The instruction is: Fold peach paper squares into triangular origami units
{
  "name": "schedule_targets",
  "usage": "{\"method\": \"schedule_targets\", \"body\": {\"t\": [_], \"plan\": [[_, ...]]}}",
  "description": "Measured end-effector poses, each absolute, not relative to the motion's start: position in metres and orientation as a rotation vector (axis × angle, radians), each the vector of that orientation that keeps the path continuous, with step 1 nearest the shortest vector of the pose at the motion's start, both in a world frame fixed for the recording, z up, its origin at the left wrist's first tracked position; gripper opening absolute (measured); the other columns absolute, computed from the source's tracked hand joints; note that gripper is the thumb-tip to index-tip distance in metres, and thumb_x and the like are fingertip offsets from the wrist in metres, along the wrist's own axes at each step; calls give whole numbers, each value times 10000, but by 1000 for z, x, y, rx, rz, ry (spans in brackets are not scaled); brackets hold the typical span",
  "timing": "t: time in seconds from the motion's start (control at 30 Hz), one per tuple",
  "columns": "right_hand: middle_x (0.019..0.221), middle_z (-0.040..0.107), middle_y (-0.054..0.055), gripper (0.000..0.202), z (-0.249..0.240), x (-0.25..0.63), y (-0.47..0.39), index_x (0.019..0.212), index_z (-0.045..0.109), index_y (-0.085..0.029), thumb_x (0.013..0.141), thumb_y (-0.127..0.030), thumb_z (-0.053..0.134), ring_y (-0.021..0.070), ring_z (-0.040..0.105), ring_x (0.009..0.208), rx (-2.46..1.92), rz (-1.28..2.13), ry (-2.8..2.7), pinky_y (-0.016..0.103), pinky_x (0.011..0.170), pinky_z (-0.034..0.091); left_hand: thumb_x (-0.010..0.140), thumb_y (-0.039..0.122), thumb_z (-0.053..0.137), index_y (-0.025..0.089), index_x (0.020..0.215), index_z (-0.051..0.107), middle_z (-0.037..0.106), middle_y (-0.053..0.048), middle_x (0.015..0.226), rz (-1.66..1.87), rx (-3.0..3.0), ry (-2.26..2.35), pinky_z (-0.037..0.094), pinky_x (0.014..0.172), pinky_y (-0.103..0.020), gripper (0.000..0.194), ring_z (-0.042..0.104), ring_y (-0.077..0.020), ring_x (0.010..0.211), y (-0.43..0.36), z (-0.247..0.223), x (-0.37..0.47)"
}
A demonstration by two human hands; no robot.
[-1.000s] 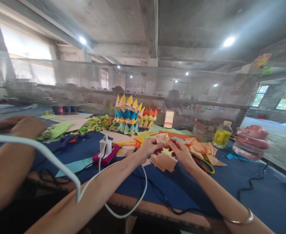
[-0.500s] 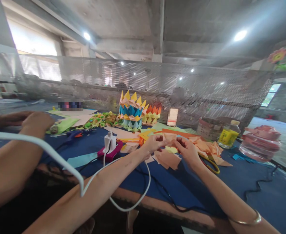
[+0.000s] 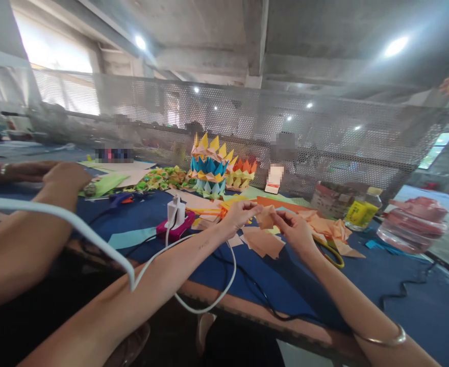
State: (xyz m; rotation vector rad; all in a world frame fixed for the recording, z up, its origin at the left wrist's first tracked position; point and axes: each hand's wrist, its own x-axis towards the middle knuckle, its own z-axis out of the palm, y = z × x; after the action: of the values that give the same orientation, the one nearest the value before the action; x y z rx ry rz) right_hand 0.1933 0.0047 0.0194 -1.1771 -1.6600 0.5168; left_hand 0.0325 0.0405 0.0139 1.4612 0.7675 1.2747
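Peach paper (image 3: pixel 265 219) has shifted between left hand (image 3: pixel 240 216) and right hand (image 3: pixel 295 230), both pinching it.

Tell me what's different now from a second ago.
The peach paper has been turned and now hangs slanted between the left hand and right hand; neither has visibly let go. The view has shifted, so things sit farther right and higher in the picture. The paper crowns, bottle and jug stayed in place.
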Motion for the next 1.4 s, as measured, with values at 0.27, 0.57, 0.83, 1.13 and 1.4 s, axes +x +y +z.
{"method": "schedule_targets", "body": {"t": [0.27, 0.57, 0.83, 1.13, 1.4], "plan": [[625, 582, 6, 365, 19, 193, 4, 800, 639, -150, 733, -496, 544, 114, 447, 544, -1169, 523, -1620, 239, 492, 320, 690, 528, 587, 148, 622, 546, 461, 47, 445, 1123, 1444, 806, 220, 380, -187, 388, 334, -35, 351, 38, 13, 32], [561, 511, -22, 351, 19, 191, 2, 756, 623, -157, 682, -499, 586, 93, 382, 489, -1147, 632, -1540, 231, 461, 290, 645, 545, 615, 143, 523, 522, 501, 20, 444, 1076, 1469, 768, 237, 389, -195, 430, 359, -40, 348, 41, 10, 32], [602, 507, -11, 301, 17, 190, 4, 642, 557, -178, 689, -474, 591, 99, 452, 550, -1156, 867, -1309, 204, 464, 340, 617, 501, 655, 141, 497, 512, 495, 16, 425, 1061, 1406, 779, 224, 380, -191, 406, 360, -42, 342, 43, 8, 30], [709, 595, 35, 310, 22, 186, -6, 689, 605, -179, 735, -479, 543, 117, 486, 602, -1148, 997, -1299, 214, 475, 359, 618, 479, 656, 142, 563, 532, 502, 31, 452, 1233, 1220, 795, 242, 392, -186, 364, 367, -39, 356, 45, 8, 30], [694, 621, 20, 262, 16, 184, -5, 678, 597, -160, 675, -420, 623, 87, 452, 552, -1136, 897, -1541, 198, 479, 339, 589, 466, 683, 135, 599, 561, 546, 9, 496, 1180, 1147, 756, 269, 414, -183, 352, 428, -49, 402, 43, 8, 30]]}}
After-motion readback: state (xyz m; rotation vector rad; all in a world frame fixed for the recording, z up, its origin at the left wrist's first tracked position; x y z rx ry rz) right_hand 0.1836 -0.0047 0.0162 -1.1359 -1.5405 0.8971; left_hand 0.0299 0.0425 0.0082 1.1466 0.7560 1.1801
